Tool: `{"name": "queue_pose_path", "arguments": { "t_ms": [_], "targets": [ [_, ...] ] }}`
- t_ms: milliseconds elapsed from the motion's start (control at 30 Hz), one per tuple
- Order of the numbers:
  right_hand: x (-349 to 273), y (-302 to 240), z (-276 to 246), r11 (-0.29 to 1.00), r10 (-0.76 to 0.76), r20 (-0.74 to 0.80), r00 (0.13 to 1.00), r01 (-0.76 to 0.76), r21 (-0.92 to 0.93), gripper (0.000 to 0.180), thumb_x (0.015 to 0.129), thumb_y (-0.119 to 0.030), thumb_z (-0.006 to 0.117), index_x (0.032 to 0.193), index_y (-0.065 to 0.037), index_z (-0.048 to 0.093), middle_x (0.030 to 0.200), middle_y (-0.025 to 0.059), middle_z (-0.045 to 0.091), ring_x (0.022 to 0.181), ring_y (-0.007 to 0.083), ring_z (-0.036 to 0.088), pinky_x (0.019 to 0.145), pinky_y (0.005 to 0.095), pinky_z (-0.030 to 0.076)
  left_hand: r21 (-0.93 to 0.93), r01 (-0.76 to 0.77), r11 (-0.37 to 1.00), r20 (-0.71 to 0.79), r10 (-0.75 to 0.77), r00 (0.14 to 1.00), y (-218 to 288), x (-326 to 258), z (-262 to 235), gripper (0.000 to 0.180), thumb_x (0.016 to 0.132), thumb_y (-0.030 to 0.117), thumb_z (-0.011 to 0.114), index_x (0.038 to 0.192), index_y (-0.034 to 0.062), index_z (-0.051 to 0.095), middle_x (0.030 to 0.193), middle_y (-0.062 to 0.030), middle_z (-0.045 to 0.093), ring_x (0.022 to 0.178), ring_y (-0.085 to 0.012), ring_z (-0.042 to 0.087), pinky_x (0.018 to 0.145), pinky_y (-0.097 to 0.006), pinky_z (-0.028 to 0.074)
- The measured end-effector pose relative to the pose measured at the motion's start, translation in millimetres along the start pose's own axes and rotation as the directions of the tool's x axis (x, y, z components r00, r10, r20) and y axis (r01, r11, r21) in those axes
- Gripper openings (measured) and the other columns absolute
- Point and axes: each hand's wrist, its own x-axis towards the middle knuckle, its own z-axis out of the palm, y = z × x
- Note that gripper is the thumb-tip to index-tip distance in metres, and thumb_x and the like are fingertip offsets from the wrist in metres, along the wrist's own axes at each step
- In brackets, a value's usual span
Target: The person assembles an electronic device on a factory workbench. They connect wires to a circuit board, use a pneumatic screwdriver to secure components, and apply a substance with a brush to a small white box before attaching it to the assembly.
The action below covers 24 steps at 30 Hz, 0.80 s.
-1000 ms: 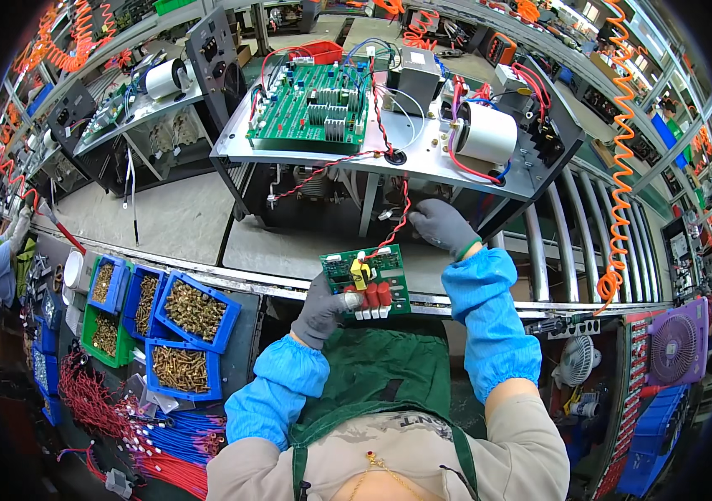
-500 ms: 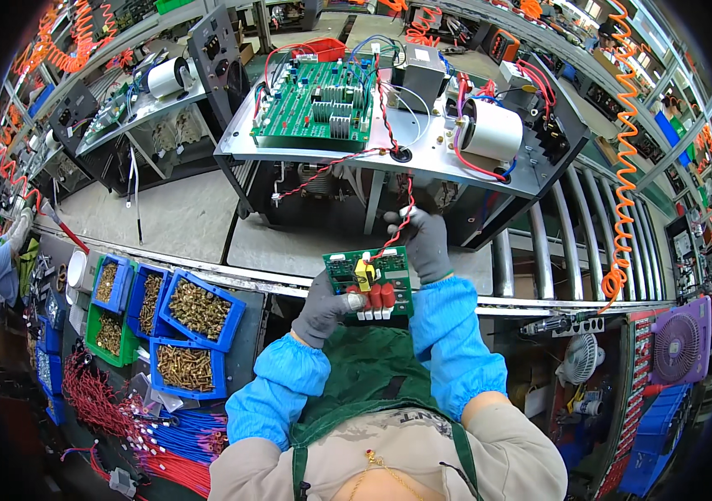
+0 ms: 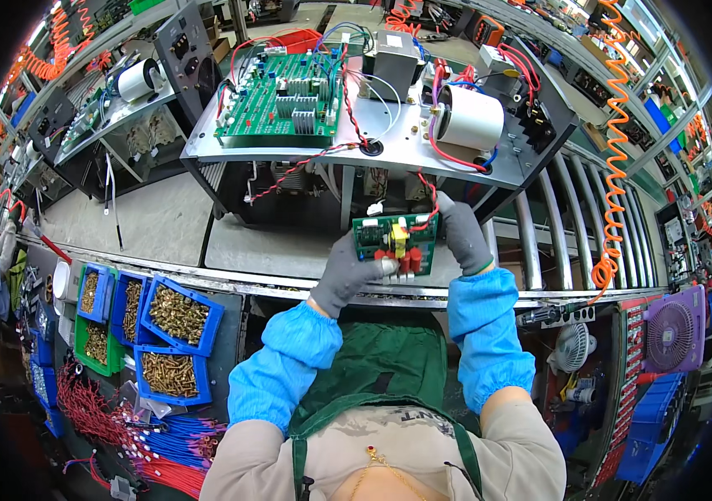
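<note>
Both gloved hands pinch a small green circuit board (image 3: 395, 245) just in front of the open metal chassis (image 3: 356, 150): left hand (image 3: 348, 271) grips its lower left edge, right hand (image 3: 460, 234) its right edge. Probably best to hold by the edges and mind the red wire (image 3: 429, 196) running up into the chassis.

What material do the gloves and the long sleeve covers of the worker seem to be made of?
The gloves on the left hand and right hand look like grey knitted fabric: matte and close-fitting. A coating cannot be told. The blue sleeve covers look like thin synthetic cloth: slightly shiny, puffy, wrinkled, gathered at the cuffs.
</note>
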Motion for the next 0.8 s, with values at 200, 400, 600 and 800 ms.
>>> {"name": "queue_pose_path", "arguments": {
  "t_ms": [200, 400, 600, 800],
  "targets": [
    [-6, -24, -9, 0.964, 0.209, 0.037, 0.977, -0.212, 0.158, 0.051, 0.092, -0.048, 0.050, 0.109, -0.002, 0.062, 0.085, 0.0039, 0.065, 0.073, 0.0120, 0.058, 0.068, 0.0292, 0.045, 0.182, -0.145, 0.973, -0.072, 0.160, 0.985, -1, 24, 4, 0.062, 0.065, 0.014, 0.081, 0.120, 0.0015, 0.055, 0.104, -0.0058, 0.064, 0.094, -0.0133, 0.061, 0.085, -0.030, 0.049],
    [0, -7, -13, 0.993, -0.062, 0.337, 0.939, 0.024, 0.115, 0.039, 0.087, -0.038, 0.061, 0.099, -0.002, 0.066, 0.083, 0.0023, 0.064, 0.073, 0.0070, 0.056, 0.067, 0.0237, 0.045, 0.300, -0.152, 0.942, -0.065, 0.180, 0.982, -4, 29, 7, 0.065, 0.066, 0.013, 0.081, 0.123, 0.0008, 0.052, 0.107, -0.0058, 0.064, 0.095, -0.0119, 0.059, 0.085, -0.029, 0.049],
    [7, 25, -22, 0.983, 0.040, 0.210, 0.977, -0.077, 0.168, 0.045, 0.084, -0.042, 0.065, 0.106, -0.002, 0.063, 0.093, 0.0032, 0.064, 0.081, 0.0108, 0.060, 0.073, 0.0265, 0.049, 0.264, -0.195, 0.945, -0.055, 0.216, 0.975, -10, 34, 18, 0.051, 0.067, 0.007, 0.080, 0.112, 0.0031, 0.058, 0.101, -0.0039, 0.065, 0.089, -0.0098, 0.059, 0.078, -0.027, 0.051],
    [34, 62, -33, 0.832, 0.178, 0.002, 0.984, -0.152, 0.534, 0.031, 0.095, -0.034, 0.049, 0.091, -0.006, 0.063, 0.082, 0.0064, 0.066, 0.071, 0.0136, 0.063, 0.059, 0.0276, 0.051, 0.229, -0.160, 0.960, -0.050, 0.176, 0.983, -4, 36, 10, 0.051, 0.068, 0.010, 0.080, 0.114, 0.0034, 0.059, 0.102, -0.0044, 0.066, 0.091, -0.0117, 0.061, 0.079, -0.028, 0.051]
  ]
}}
